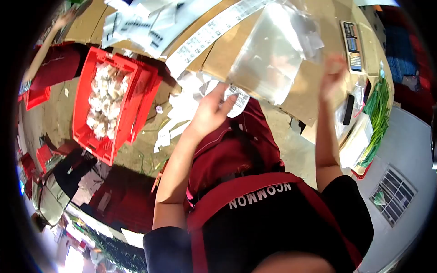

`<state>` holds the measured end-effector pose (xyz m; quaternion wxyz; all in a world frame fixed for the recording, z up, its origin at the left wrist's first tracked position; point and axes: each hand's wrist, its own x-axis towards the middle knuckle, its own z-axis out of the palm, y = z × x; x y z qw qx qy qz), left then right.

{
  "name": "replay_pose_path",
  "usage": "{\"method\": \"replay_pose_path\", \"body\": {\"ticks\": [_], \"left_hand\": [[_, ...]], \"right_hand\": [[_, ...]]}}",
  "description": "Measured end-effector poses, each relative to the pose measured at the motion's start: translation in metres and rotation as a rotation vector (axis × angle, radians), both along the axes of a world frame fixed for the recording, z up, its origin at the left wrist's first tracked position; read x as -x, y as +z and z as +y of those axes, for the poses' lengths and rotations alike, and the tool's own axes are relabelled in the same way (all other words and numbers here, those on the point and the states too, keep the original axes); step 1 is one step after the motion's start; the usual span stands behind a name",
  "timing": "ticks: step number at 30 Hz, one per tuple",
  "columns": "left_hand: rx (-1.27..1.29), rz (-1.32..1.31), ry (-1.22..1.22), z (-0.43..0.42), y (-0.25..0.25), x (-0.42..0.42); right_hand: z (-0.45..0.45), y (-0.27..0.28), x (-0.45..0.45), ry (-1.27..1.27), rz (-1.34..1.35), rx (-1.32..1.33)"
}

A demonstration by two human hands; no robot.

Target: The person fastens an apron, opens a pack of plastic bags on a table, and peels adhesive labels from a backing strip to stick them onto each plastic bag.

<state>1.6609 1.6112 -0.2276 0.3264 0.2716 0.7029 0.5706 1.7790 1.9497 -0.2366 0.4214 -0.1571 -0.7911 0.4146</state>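
My left hand (210,110) is closed, thumb on top, on a white printed label (237,101) at the front edge of the cardboard-covered table. Beside that label lies a stack of clear plastic bags (266,57), its lower end reaching over the table edge. My right hand (333,75) is raised to the right of the bags and smeared by motion, so its fingers cannot be made out. A long strip of printed labels (214,37) curves across the table to the left of the bags.
A red crate (82,109) with bagged whitish produce (108,102) stands left. Printed plastic sheets (139,27) lie at the back. On the right are a dark flat box (352,45), a black object (349,109) and green stalks (378,118). Paper scraps (177,111) hang below the edge.
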Motion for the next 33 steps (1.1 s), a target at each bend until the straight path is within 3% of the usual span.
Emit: {"method": "replay_pose_path", "body": {"ticks": [1,2,3,4,7,10,13,14,16,20,22,23,25,26,28,29,30,32,33], "left_hand": [[-0.021,0.025,-0.039,0.009,0.005,-0.004],[-0.04,0.052,-0.079,0.019,0.01,-0.005],[-0.057,0.138,-0.161,0.028,0.01,-0.004],[-0.041,0.038,-0.228,0.037,0.011,-0.004],[0.054,0.126,-0.175,0.049,-0.004,-0.001],[0.203,0.14,-0.129,0.051,-0.003,0.003],[-0.166,0.064,-0.122,0.054,-0.003,0.003],[-0.165,0.069,-0.117,0.054,-0.008,0.004],[-0.004,0.071,-0.201,0.052,-0.014,0.006],[0.173,0.211,-0.062,0.057,0.001,0.011],[0.309,0.206,-0.141,0.056,0.005,0.023],[0.324,0.269,-0.171,0.052,0.002,0.027],[0.338,0.335,-0.204,0.045,0.001,0.03],[0.316,0.255,-0.174,0.042,0.004,0.029],[0.294,0.177,-0.127,0.039,0.008,0.03],[0.163,0.143,-0.117,0.036,0.009,0.027],[0.033,0.109,-0.109,0.032,0.009,0.025],[-0.069,0.168,-0.102,0.029,-0.004,0.022],[-0.041,0.115,-0.113,0.029,-0.01,0.019]], "right_hand": [[-0.037,-0.012,0.001,0.307,0.071,0.508],[-0.09,0.021,0.012,0.29,-0.518,0.524],[-0.116,0.021,0.016,0.516,-0.644,0.559],[-0.126,0.012,0.019,0.581,-0.717,0.594],[-0.121,0.004,0.027,0.585,-0.622,1.022],[-0.109,0.012,0.03,0.568,-0.752,0.958],[-0.117,0.012,0.033,0.619,-0.757,0.847],[-0.118,0.013,0.033,0.679,-0.821,0.798],[-0.118,0.008,0.031,0.697,-0.774,0.669],[-0.11,0.001,0.036,0.498,-0.761,0.805],[-0.088,-0.021,0.041,0.332,-0.496,0.806],[-0.076,-0.031,0.044,0.337,-0.496,0.807],[-0.057,-0.042,0.046,0.023,-0.838,0.037],[-0.052,-0.042,0.043,0.02,-0.833,0.038],[-0.044,-0.042,0.045,-0.177,-0.819,-0.563],[-0.057,-0.014,0.048,-0.15,-0.952,-0.26],[-0.063,-0.013,0.042,-0.141,-0.957,-0.258],[-0.068,-0.012,0.035,0.293,-0.553,-0.719],[-0.07,-0.022,0.029,0.272,-0.547,-0.627]]}}
